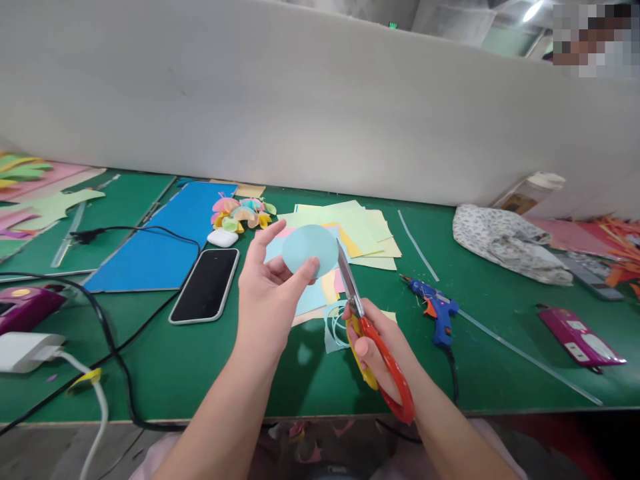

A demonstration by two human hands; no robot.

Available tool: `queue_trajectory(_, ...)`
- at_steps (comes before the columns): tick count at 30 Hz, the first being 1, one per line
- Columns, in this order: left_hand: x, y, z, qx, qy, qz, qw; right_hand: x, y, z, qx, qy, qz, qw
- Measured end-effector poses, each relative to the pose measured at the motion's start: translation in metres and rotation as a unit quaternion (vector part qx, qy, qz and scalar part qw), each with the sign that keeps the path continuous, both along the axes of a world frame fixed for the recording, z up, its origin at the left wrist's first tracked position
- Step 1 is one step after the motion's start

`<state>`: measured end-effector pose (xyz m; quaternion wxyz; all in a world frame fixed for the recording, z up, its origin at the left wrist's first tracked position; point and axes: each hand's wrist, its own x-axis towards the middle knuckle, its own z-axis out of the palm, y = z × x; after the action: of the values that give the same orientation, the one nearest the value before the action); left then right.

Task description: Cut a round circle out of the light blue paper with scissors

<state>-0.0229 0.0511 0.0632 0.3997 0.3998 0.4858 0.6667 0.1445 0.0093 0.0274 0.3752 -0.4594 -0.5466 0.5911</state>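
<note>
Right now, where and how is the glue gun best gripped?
Probably by the handle, coming from the near side, once the right hand is free of the scissors. The glue gun lies with its handle jutting toward the person and its nozzle pointing left and away, so this grip should stay clear of that end.

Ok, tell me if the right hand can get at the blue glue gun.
Probably not to grasp it: the right hand holds the scissors, though the glue gun lies close by with nothing visible between.

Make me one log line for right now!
left hand: holds light-blue paper circle | right hand: holds scissors, beside circle's edge | nearby: blue glue gun on green table
</note>
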Motion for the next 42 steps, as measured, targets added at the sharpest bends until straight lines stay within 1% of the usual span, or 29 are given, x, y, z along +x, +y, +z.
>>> queue_trajectory(8, -0.003, 0.001, -0.002, 0.013, -0.008, -0.006, 1.000, -0.001, 0.001, 0.001, -0.008, -0.002, 0.001, 1.000)
queue_trajectory(15, -0.004, 0.004, -0.005, 0.019, 0.000, 0.002, 1.000, 0.000, 0.000, 0.001, -0.007, -0.002, 0.003, 1.000)
queue_trajectory(27, -0.004, 0.000, -0.001, 0.013, 0.027, -0.014, 0.999, 0.003, 0.003, -0.008, -0.013, 0.028, 0.006, 0.999)
queue_trajectory(30, -0.001, -0.003, 0.002, 0.004, 0.045, -0.026, 0.999, 0.003, 0.003, -0.010, -0.009, 0.039, 0.004, 0.999)
queue_trajectory(34, 0.005, -0.007, 0.005, -0.001, 0.038, -0.033, 0.999, 0.003, 0.003, -0.011, -0.003, 0.043, -0.002, 0.999)
queue_trajectory(39, 0.004, -0.007, 0.003, 0.004, 0.043, -0.034, 0.998, 0.002, 0.001, -0.011, 0.008, 0.044, -0.013, 0.999)
queue_trajectory(42, 0.001, -0.005, 0.001, 0.009, 0.039, -0.037, 0.999, 0.001, 0.002, -0.011, -0.003, 0.045, -0.015, 0.999)
